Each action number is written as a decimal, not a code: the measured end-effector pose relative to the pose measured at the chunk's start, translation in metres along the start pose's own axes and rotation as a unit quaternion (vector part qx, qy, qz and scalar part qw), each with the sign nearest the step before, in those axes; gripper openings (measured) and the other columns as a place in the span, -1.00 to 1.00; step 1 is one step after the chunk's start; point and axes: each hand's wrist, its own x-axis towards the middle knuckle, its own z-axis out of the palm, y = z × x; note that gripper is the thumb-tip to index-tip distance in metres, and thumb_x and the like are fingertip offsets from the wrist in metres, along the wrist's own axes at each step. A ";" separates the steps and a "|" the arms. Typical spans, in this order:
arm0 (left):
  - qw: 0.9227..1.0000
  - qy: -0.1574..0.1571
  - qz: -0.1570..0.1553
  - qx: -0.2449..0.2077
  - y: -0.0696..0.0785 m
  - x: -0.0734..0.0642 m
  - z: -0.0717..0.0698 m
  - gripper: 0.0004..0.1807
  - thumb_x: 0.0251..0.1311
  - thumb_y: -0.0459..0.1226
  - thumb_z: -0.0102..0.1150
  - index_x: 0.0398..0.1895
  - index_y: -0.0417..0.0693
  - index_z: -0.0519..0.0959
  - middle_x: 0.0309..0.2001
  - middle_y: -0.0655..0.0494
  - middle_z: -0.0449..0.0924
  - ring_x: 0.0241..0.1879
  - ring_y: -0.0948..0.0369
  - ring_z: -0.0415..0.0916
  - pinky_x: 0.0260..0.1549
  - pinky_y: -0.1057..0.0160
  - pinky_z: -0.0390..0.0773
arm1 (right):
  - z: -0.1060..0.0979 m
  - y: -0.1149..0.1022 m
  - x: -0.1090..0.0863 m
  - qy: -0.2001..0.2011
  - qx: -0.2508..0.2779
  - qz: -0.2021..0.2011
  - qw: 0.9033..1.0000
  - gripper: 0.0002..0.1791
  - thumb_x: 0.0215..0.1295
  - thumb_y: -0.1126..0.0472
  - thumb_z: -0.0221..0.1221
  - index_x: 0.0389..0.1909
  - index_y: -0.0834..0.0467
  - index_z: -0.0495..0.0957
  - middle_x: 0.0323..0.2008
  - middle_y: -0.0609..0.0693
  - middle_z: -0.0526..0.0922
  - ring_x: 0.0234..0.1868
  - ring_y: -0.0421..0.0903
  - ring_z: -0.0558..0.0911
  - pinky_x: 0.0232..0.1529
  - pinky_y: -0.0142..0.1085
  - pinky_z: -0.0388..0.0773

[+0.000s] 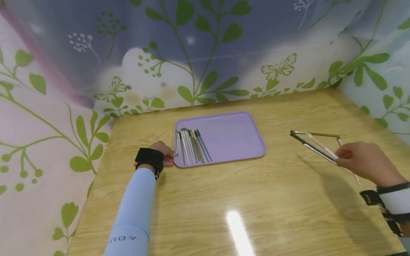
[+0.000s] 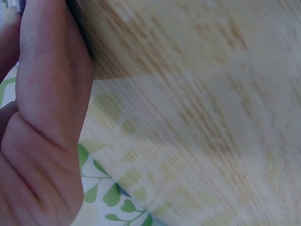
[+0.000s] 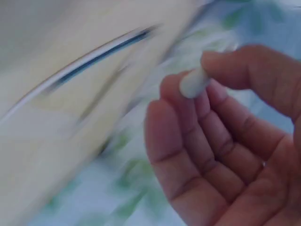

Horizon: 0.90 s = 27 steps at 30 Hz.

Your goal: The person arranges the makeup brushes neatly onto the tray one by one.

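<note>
On the table lies a purple tray (image 1: 230, 138) with several slim paintbrushes (image 1: 192, 147) side by side in its left part. My left hand (image 1: 164, 152) grips the tray's left rim, thumb at the edge; in the left wrist view the hand (image 2: 47, 103) fills the left side. Over at the right, my right hand (image 1: 368, 161) pinches a pale paintbrush (image 1: 320, 145) between thumb and fingers. In the right wrist view its whitish rounded end (image 3: 194, 84) shows at the fingertips. Close by lie a dark paintbrush (image 1: 301, 138) and a brown-handled one (image 1: 323, 134), near the held brush.
The wooden table (image 1: 198, 206) meets a leaf-patterned cloth (image 1: 211, 53) at the back and sides. A bright light reflection (image 1: 240, 231) shows on the near part of the tabletop.
</note>
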 end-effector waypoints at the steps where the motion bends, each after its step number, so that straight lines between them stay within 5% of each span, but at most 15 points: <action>1: 1.000 0.000 0.002 0.002 -0.001 -0.001 0.001 -0.87 0.00 -0.37 0.09 -0.41 -0.30 0.42 -0.71 0.02 0.47 -0.69 0.22 0.50 -0.45 0.25 0.61 | -0.003 -0.017 0.011 0.001 0.024 -0.007 1.000 -0.82 -0.02 0.19 0.14 -0.45 0.25 0.53 -0.56 0.06 0.61 -0.61 -0.17 0.51 -0.64 -0.28 0.43; 7: 1.000 -0.003 0.010 0.009 -0.003 0.002 0.011 -0.84 -0.02 -0.35 0.12 -0.40 -0.29 0.42 -0.72 0.02 0.47 -0.71 0.22 0.48 -0.47 0.23 0.61 | 0.030 -0.123 0.081 -0.013 0.184 -0.023 0.983 -0.81 -0.01 0.22 0.12 -0.40 0.26 0.55 -0.50 0.11 0.63 -0.64 -0.22 0.56 -0.62 -0.40 0.50; 12: 1.000 -0.001 0.005 0.017 -0.001 0.008 0.028 -0.82 -0.03 -0.34 0.14 -0.36 -0.27 0.44 -0.70 0.02 0.47 -0.70 0.21 0.47 -0.48 0.22 0.61 | 0.078 -0.184 0.121 -0.017 0.170 0.000 0.985 -0.85 -0.11 0.23 0.14 -0.50 0.20 0.61 -0.64 0.04 0.62 -0.68 -0.21 0.56 -0.60 -0.39 0.49; 15: 1.000 -0.001 0.005 0.025 0.004 0.009 0.037 -0.81 -0.03 -0.34 0.14 -0.34 -0.28 0.45 -0.70 0.02 0.47 -0.71 0.21 0.47 -0.49 0.21 0.61 | 0.099 -0.203 0.129 -0.024 0.141 0.025 0.989 -0.89 -0.12 0.23 0.16 -0.71 0.16 0.56 -0.77 -0.04 0.52 -0.71 -0.19 0.47 -0.70 -0.41 0.40; 21: 0.999 -0.004 0.007 0.034 0.012 0.010 0.042 -0.84 -0.02 -0.34 0.13 -0.38 -0.28 0.46 -0.72 0.02 0.46 -0.73 0.22 0.46 -0.51 0.23 0.61 | 0.111 -0.222 0.128 -0.022 0.115 0.035 0.993 -0.54 -0.10 0.32 0.11 -1.00 0.08 0.12 -0.93 -0.12 0.09 -0.86 -0.21 0.10 -0.90 -0.46 0.01; 27: 1.000 -0.004 0.009 0.026 0.018 0.010 0.039 -0.85 -0.02 -0.35 0.12 -0.40 -0.27 0.45 -0.73 0.03 0.47 -0.73 0.23 0.46 -0.49 0.24 0.61 | 0.106 -0.230 0.126 -0.010 0.081 0.026 0.996 -0.59 -0.05 0.29 0.10 -0.92 0.08 0.16 -0.85 -0.08 0.23 -0.78 -0.16 0.30 -0.85 -0.40 0.19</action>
